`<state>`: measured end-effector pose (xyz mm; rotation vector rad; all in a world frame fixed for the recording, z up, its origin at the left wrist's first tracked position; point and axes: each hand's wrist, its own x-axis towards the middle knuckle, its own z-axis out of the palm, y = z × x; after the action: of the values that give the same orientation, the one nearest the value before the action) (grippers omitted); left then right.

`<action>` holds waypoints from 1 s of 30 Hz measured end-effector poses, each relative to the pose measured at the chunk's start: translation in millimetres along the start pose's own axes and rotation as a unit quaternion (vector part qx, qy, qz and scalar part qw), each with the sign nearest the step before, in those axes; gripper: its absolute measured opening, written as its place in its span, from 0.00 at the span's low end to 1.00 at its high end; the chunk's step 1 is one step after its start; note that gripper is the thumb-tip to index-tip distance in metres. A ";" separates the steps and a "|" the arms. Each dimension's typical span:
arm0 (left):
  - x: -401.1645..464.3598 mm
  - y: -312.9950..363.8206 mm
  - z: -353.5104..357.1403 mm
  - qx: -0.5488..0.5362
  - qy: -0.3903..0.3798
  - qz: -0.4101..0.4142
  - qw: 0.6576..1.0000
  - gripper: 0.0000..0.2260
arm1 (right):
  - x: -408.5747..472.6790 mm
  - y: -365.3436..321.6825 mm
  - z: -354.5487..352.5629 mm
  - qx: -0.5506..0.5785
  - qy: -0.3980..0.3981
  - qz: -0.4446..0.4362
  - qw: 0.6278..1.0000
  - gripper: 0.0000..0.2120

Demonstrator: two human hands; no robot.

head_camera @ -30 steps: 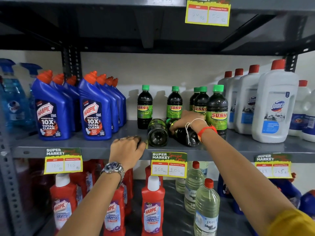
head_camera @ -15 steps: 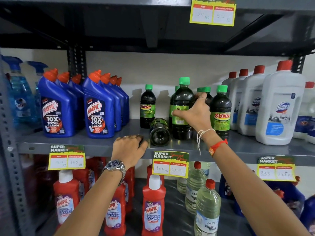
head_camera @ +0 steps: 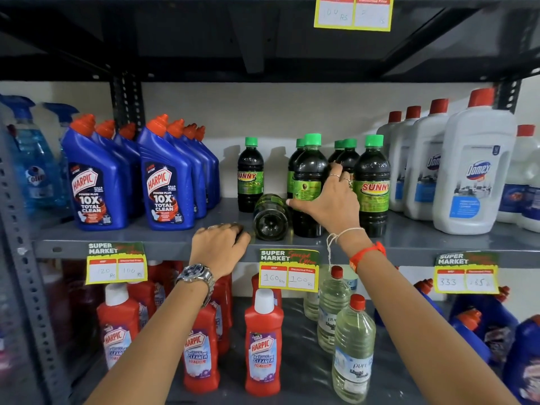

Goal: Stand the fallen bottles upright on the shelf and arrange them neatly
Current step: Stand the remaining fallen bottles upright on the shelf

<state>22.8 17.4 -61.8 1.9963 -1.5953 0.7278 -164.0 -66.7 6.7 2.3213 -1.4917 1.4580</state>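
Observation:
Several dark bottles with green caps and green labels stand on the grey shelf (head_camera: 409, 241). My right hand (head_camera: 330, 203) grips one upright dark bottle (head_camera: 309, 171) at its label, its base on the shelf. Just left of it a fallen dark bottle (head_camera: 270, 219) lies on its side, its round base facing me. A lone upright bottle (head_camera: 250, 173) stands behind it at the left. Another upright bottle (head_camera: 374, 185) is at the right of my hand. My left hand (head_camera: 219, 247) rests palm down on the shelf's front edge, holding nothing.
Blue toilet-cleaner bottles (head_camera: 165, 185) crowd the shelf's left, white jugs (head_camera: 473, 176) its right. Price tags (head_camera: 287, 270) hang on the shelf edge. Red cleaner bottles (head_camera: 263, 343) and clear bottles (head_camera: 353, 346) fill the lower shelf. The shelf above hangs low overhead.
My right hand lifted a fallen bottle from the shelf, stood it upright, and still grips it. One bottle remains lying. My left hand stayed on the shelf edge.

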 end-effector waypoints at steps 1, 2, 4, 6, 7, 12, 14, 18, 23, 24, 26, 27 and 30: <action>-0.1 -0.3 0.5 0.000 0.000 0.001 1.000 0.25 | 2.8 2.0 -0.4 0.016 -0.013 -0.001 1.000 0.55; -0.3 -0.5 0.9 0.000 0.000 0.001 1.000 0.25 | 6.3 4.2 -0.5 0.051 -0.030 0.005 0.998 0.53; -0.3 -0.6 1.3 0.000 0.000 0.001 1.000 0.25 | 14.6 9.3 -0.3 0.160 -0.075 0.050 0.983 0.49; -0.2 -0.6 1.4 0.000 0.001 0.001 1.000 0.25 | 21.9 16.4 2.3 0.273 -0.131 0.106 0.947 0.46; -0.2 -0.5 1.3 0.001 0.000 0.000 1.000 0.25 | 24.9 20.3 3.8 0.314 -0.154 0.118 0.929 0.44; 0.3 -0.3 1.4 0.006 0.000 -0.001 1.000 0.25 | 22.0 23.2 7.3 0.245 -0.116 0.081 0.959 0.52; 0.5 -0.2 1.0 0.008 0.002 -0.002 1.000 0.25 | 18.4 22.0 9.9 0.195 -0.077 0.053 0.976 0.54; -0.2 0.3 1.0 0.008 0.005 0.000 1.000 0.24 | 23.3 27.5 13.0 0.242 -0.102 0.091 0.960 0.51; -0.1 -0.5 1.2 0.005 0.007 0.002 1.000 0.24 | 23.4 36.6 11.5 0.408 -0.171 0.135 0.887 0.36; -0.2 -0.5 1.1 0.006 0.007 0.003 1.000 0.24 | 22.2 37.0 11.5 0.410 -0.169 0.131 0.886 0.36; 0.0 -0.4 0.9 0.005 0.008 0.002 1.000 0.24 | 19.7 34.5 9.1 0.386 -0.163 0.118 0.900 0.38; 0.2 -0.4 1.1 0.004 0.010 0.002 1.000 0.24 | 17.5 32.0 7.8 0.364 -0.159 0.109 0.911 0.40; -0.2 -0.1 2.0 0.007 0.016 0.005 1.000 0.25 | 9.0 23.6 4.5 0.283 -0.084 0.058 0.954 0.45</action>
<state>23.0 16.2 -63.4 1.9788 -1.5865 0.7726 -177.0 -87.9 0.4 2.7678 -1.4058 1.9821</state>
